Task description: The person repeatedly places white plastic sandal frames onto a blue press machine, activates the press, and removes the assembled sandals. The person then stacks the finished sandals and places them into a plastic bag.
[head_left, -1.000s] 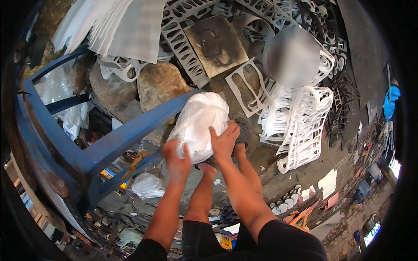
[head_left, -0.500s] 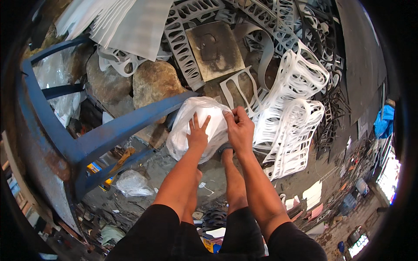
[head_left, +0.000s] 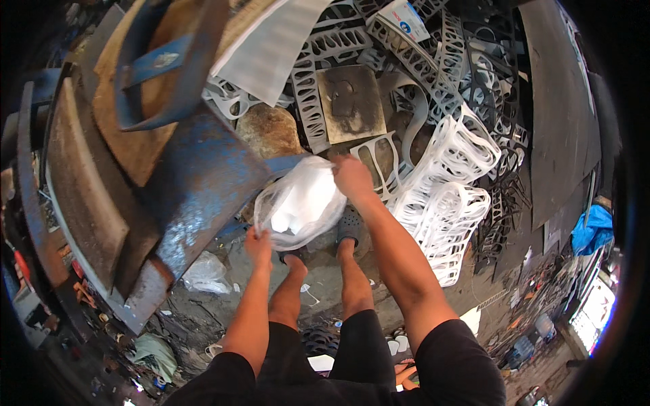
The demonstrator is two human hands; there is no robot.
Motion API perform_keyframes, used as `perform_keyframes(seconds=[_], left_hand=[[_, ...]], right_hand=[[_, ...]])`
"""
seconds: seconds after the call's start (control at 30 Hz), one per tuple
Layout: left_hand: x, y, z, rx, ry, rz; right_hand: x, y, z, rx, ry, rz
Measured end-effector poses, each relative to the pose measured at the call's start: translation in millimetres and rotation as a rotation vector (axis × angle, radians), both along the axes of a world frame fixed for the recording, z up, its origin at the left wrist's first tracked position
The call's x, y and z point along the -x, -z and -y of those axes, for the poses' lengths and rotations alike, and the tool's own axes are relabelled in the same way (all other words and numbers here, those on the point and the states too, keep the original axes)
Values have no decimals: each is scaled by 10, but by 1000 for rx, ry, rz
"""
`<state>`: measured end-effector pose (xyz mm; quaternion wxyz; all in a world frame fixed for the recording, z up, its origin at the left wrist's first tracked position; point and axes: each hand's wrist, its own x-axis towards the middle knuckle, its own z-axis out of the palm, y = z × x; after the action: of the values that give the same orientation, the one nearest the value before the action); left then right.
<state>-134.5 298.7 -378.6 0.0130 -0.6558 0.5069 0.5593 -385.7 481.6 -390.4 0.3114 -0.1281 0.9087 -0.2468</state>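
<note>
A clear plastic bag (head_left: 318,229) hangs between my hands above the ground, its mouth spread wide. Smooth white pieces (head_left: 306,201) show inside it; their exact kind is hard to make out. My left hand (head_left: 258,245) is closed on the bag's near left edge. On the far right side, my right hand (head_left: 353,177) grips the rim, slightly blurred, its fingertips partly hidden. Just right of the bag lies a stack of white cut-out sheet offcuts (head_left: 450,196) with many holes.
A blue metal frame (head_left: 210,169) with worn paint rises on the left. Beyond the bag are a rock (head_left: 269,128), a scorched square board (head_left: 352,103) and white sheets (head_left: 271,57). Dark offcuts (head_left: 497,223) pile up at right. A crumpled plastic bag (head_left: 206,274) lies on the ground.
My left hand has moved from pressing flat on the bag to holding its near left edge. The bag's mouth has opened, showing the white contents. My view has shifted left.
</note>
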Motion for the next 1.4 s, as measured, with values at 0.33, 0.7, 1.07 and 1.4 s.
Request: perform_keyframes(seconds=[0.33,0.7,1.07,1.4], left_hand=[[-106,-586,318,153,335,-51],[-1468,-1825,815,155,-86,-221],[-3594,-3004,3080,520,-323,-97],[-4608,-3439,6130,1165,82,-11]], right_hand=[[-111,-668,-398,44,91,-82],[-1331,-2113,429,107,-490,372],[-3586,-3295,2873,218,-510,930],[-5862,-2983,5635,507,-219,1213]])
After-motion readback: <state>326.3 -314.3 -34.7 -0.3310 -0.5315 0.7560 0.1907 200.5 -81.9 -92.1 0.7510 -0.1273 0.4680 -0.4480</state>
